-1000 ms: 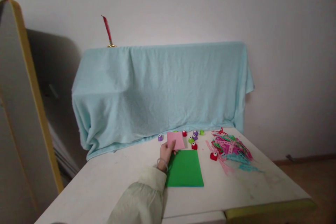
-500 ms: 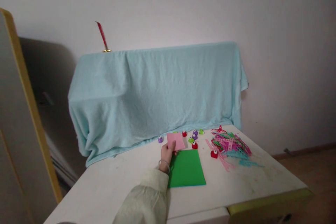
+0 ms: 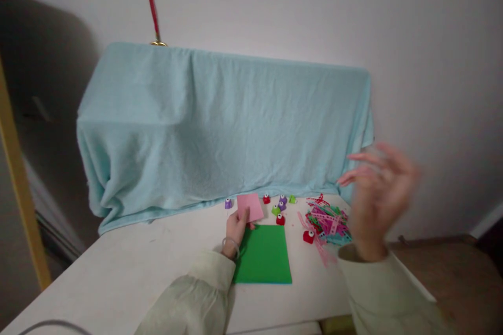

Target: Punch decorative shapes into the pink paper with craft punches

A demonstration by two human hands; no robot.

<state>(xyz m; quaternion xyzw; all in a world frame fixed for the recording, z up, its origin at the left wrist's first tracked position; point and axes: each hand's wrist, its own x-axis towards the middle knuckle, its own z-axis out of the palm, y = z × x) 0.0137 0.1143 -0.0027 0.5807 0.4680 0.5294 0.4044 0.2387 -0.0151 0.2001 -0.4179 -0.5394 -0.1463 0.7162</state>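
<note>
My left hand (image 3: 236, 227) pinches a small square of pink paper (image 3: 251, 205) between thumb and fingers, tilted up over the far edge of a green sheet (image 3: 264, 256). The green sheet lies flat, with a thin blue edge showing under it. My right hand (image 3: 379, 196) is raised at the right, smeared by motion, fingers apart and nothing seen in them. Below and left of it lies a pile of coloured strips with holes (image 3: 328, 220). A red craft punch (image 3: 308, 236) with a white button sits beside the pile.
Several small punches stand along the back of the white table (image 3: 165, 261), among them a purple punch (image 3: 228, 203) and a light green punch (image 3: 292, 199). A light blue cloth (image 3: 236, 120) drapes something behind. A red tassel (image 3: 152, 10) rises above it.
My right hand has come into view at the right, raised above the table. My left hand still holds the pink paper. The view has shifted and tilted.
</note>
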